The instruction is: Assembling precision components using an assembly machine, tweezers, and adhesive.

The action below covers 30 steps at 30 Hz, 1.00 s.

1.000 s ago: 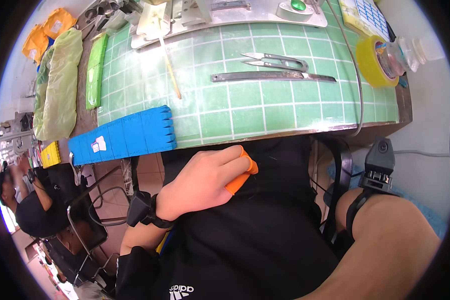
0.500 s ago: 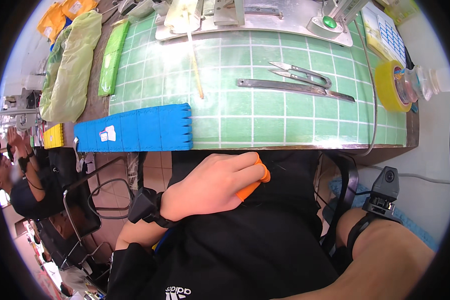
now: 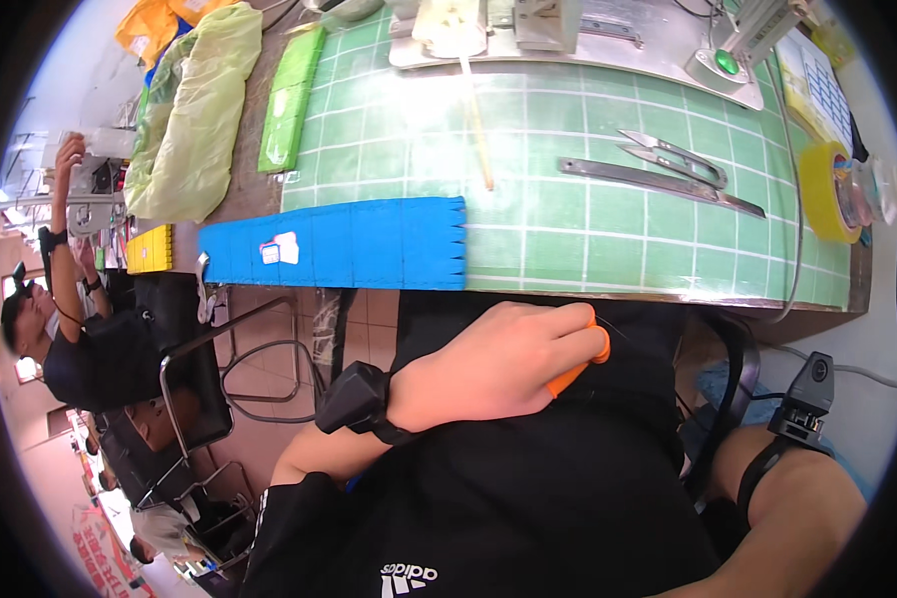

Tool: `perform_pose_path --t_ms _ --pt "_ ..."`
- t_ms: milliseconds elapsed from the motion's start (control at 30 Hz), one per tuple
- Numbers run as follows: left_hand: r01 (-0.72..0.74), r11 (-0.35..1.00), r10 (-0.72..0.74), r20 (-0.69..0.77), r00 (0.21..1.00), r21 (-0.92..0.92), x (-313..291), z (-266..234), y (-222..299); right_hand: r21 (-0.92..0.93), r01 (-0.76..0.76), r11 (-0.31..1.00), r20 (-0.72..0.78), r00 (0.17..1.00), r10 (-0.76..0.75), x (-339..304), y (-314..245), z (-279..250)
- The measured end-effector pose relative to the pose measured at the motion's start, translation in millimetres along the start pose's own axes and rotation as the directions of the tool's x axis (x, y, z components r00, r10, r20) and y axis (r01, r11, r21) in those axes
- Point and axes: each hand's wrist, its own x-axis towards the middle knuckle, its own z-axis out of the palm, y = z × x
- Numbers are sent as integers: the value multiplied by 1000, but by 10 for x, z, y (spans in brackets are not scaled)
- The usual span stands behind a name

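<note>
My left hand (image 3: 508, 357) lies palm inward over my dark-clothed lap, just below the table's front edge. Its fingers are curled closed. Bright orange material (image 3: 568, 379) shows at the fingertips and below them; I cannot tell if it is worn on the fingers or gripped. A black device is strapped to that wrist. At the lower right is my right forearm (image 3: 787, 508), with a small grey camera (image 3: 808, 399) strapped on; the right hand itself is out of sight. Nearest on the table is a flat blue piece (image 3: 369, 244) with a notched right end.
The green gridded table (image 3: 548, 239) bears thread snips (image 3: 683, 164), a metal strip (image 3: 658, 184), a yellow tape roll (image 3: 827, 189) and a metal machine base (image 3: 608, 50). To the left are a green pack (image 3: 291, 100), a pale bag (image 3: 199, 115) and another person (image 3: 70, 344).
The whole view has swung, so table and hands appear farther right. My left hand keeps its closed pose on my lap. The other person's arm has gone up.
</note>
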Motion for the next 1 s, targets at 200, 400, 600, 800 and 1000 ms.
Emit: perform_pose_path --t_ms 200,400,600,800,1000 --pt "-25 1000 25 -36 999 7 -30 14 -33 -37 -23 999 -11 1000 22 14 63 -44" --pt "-6 1000 6 -6 1000 13 -52 11 -27 -50 -34 998 -19 999 33 11 83 -54" --pt "-2 1000 2 22 1000 20 -54 -46 -38 -44 -43 998 -22 999 42 74 29 -45" --pt "-15 999 16 -5 1000 46 -52 -31 -48 -45 -46 998 -26 999 45 111 -80 2" --pt "-20 999 20 -8 1000 45 -45 -17 -23 -51 -45 998 -29 999 43 106 -114 2"
